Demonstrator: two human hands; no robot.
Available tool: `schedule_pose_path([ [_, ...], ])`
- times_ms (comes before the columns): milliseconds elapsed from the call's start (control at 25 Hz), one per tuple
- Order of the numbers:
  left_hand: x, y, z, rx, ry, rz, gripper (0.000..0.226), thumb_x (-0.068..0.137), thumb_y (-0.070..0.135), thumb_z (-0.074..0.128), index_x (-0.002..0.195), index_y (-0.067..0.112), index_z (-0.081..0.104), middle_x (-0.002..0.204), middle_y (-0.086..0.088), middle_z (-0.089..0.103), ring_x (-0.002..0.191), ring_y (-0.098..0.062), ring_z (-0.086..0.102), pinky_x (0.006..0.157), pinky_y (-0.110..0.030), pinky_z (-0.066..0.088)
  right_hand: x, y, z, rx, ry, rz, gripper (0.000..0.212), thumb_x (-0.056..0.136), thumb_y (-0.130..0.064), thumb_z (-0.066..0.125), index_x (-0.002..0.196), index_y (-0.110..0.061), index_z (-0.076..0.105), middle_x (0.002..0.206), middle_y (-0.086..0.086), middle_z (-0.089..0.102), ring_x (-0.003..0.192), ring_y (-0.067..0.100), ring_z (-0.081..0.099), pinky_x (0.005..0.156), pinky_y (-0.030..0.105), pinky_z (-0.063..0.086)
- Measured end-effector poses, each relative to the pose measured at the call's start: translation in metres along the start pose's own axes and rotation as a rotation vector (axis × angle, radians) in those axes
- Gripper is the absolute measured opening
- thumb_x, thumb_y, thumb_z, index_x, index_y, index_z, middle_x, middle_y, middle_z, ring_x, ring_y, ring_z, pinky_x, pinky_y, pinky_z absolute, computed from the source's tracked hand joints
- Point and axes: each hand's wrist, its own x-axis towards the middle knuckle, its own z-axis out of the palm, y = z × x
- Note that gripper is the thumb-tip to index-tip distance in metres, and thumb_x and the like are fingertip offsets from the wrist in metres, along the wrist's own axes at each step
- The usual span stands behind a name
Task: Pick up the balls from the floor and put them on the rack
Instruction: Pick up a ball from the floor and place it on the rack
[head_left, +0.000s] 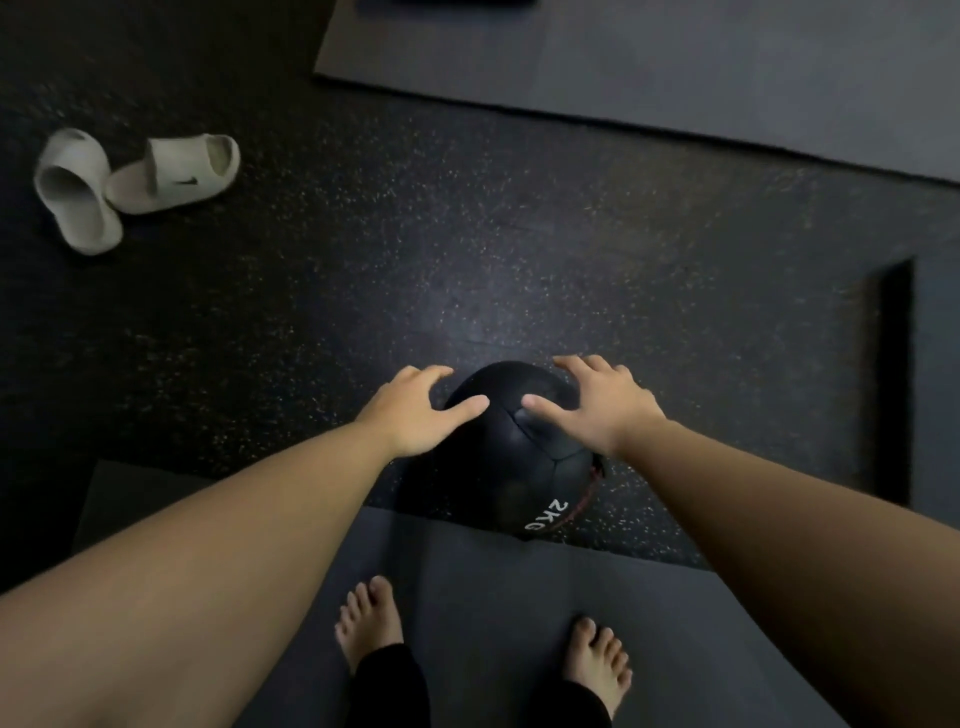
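A black medicine ball (511, 462) marked "2KG" lies on the dark speckled floor, just beyond the edge of the grey mat I stand on. My left hand (415, 413) hovers over the ball's upper left side, fingers spread, thumb pointing across the top. My right hand (597, 402) mirrors it over the upper right side, fingers apart. Both hands are at the ball's surface; whether they touch it I cannot tell. No rack is in view.
Two beige slides (130, 182) lie on the floor at the far left. A grey mat (675, 73) covers the far right. Another grey mat (493, 597) lies under my bare feet (371, 618). A dark slot (893, 384) runs along the right.
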Motion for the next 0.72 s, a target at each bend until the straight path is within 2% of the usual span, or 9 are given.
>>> schedule_pose_path([
  [80,0.034,-0.02,0.029,-0.113,-0.037,-0.065,0.141,0.044,0.114,0.039,0.163,0.039,0.037,0.171,-0.003,0.032,0.153,-0.032,0.039,0.123,-0.048,0.035,0.031,0.012,0.029,0.046,-0.005,0.019,0.114,0.063,-0.107,0.031,0.157,-0.043,0.027,0.16,-0.003,0.038,0.144,0.036,0.035,0.107,0.063,0.04],
  [160,0.053,-0.033,0.058,-0.267,-0.084,-0.134,0.148,0.037,0.115,0.041,0.164,0.04,0.035,0.171,-0.002,0.036,0.153,-0.031,0.041,0.122,-0.047,0.036,0.048,0.022,0.051,0.182,-0.022,0.042,0.123,0.056,-0.109,0.036,0.159,-0.042,0.025,0.16,0.0,0.037,0.145,0.035,0.037,0.112,0.059,0.038],
  [200,0.059,-0.038,0.07,-0.378,-0.11,-0.179,0.148,0.035,0.115,0.045,0.163,0.043,0.035,0.167,0.0,0.042,0.149,-0.031,0.046,0.117,-0.051,0.041,0.054,0.027,0.058,0.285,-0.024,0.049,0.128,0.053,-0.109,0.042,0.16,-0.041,0.026,0.159,0.002,0.039,0.145,0.033,0.039,0.115,0.054,0.037],
  [280,0.067,-0.043,0.09,-0.659,-0.149,-0.29,0.146,0.028,0.112,0.057,0.158,0.046,0.041,0.154,0.003,0.054,0.132,-0.034,0.058,0.094,-0.058,0.054,0.062,0.031,0.068,0.445,-0.002,0.053,0.131,0.048,-0.106,0.052,0.158,-0.038,0.033,0.155,0.003,0.044,0.14,0.028,0.045,0.116,0.046,0.037],
  [360,0.065,-0.042,0.097,-0.854,-0.145,-0.354,0.142,0.022,0.107,0.065,0.148,0.043,0.052,0.14,0.002,0.063,0.114,-0.031,0.064,0.079,-0.053,0.056,0.065,0.03,0.069,0.522,0.021,0.049,0.128,0.048,-0.103,0.06,0.156,-0.037,0.039,0.15,0.001,0.048,0.136,0.025,0.049,0.114,0.045,0.04],
  [440,0.059,-0.039,0.098,-0.904,-0.087,-0.322,0.136,0.021,0.102,0.072,0.139,0.038,0.06,0.134,0.001,0.069,0.111,-0.027,0.067,0.087,-0.051,0.057,0.058,0.026,0.07,0.569,0.071,0.037,0.121,0.051,-0.098,0.064,0.153,-0.036,0.043,0.148,0.0,0.05,0.135,0.023,0.05,0.114,0.045,0.04],
  [560,0.032,-0.039,0.062,-0.899,0.066,-0.207,0.122,0.031,0.096,0.08,0.136,0.036,0.065,0.132,0.004,0.072,0.12,-0.022,0.068,0.11,-0.052,0.052,0.031,0.0,0.065,0.644,0.203,-0.033,0.113,0.053,-0.098,0.064,0.149,-0.04,0.047,0.146,-0.006,0.05,0.133,0.015,0.048,0.11,0.037,0.039],
  [640,0.002,-0.043,0.009,-0.829,0.154,-0.149,0.104,0.043,0.089,0.083,0.133,0.038,0.066,0.129,0.008,0.072,0.121,-0.018,0.067,0.113,-0.049,0.05,0.009,-0.042,0.051,0.702,0.251,-0.102,0.111,0.055,-0.096,0.065,0.15,-0.042,0.044,0.147,-0.008,0.047,0.135,0.012,0.044,0.108,0.034,0.036],
  [720,-0.031,-0.045,-0.054,-0.779,0.228,-0.107,0.1,0.049,0.084,0.081,0.136,0.037,0.064,0.132,0.009,0.07,0.125,-0.018,0.065,0.115,-0.048,0.048,-0.009,-0.093,0.023,0.756,0.28,-0.175,0.112,0.056,-0.095,0.065,0.152,-0.041,0.042,0.149,-0.008,0.045,0.136,0.011,0.043,0.111,0.035,0.035],
])
